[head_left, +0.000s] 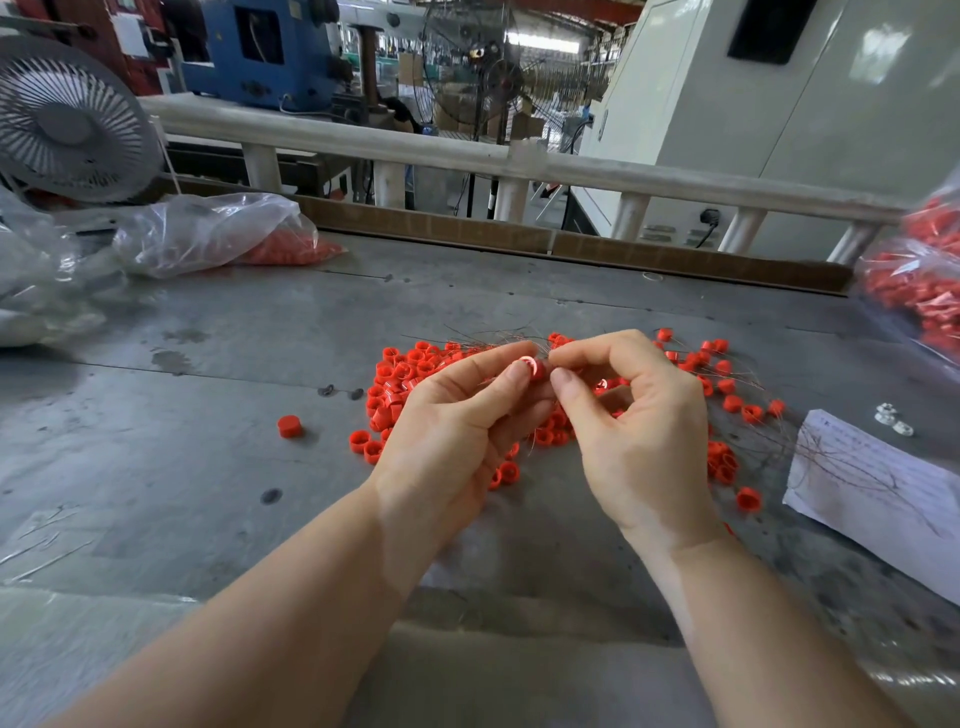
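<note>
My left grip (457, 415) pinches one red cap (536, 369); my right grip (628, 415) pinches thin wire (498, 336). I'd steady the cap and feed the wire straight in.

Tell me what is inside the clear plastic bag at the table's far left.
Red caps show through the clear bag's right end. Crumpled, glaring film covers the rest, so anything else inside cannot be seen.

The left grip (457, 426) covered most of the red cap (537, 370) it pinched. Whether the right grip (634, 431) pinched one of the thin wires (483, 338) was too fine to tell. The bag of caps (914, 296) and the paper sheet (878, 483) were cut off at the right edge, and the writing was unreadable.
</note>
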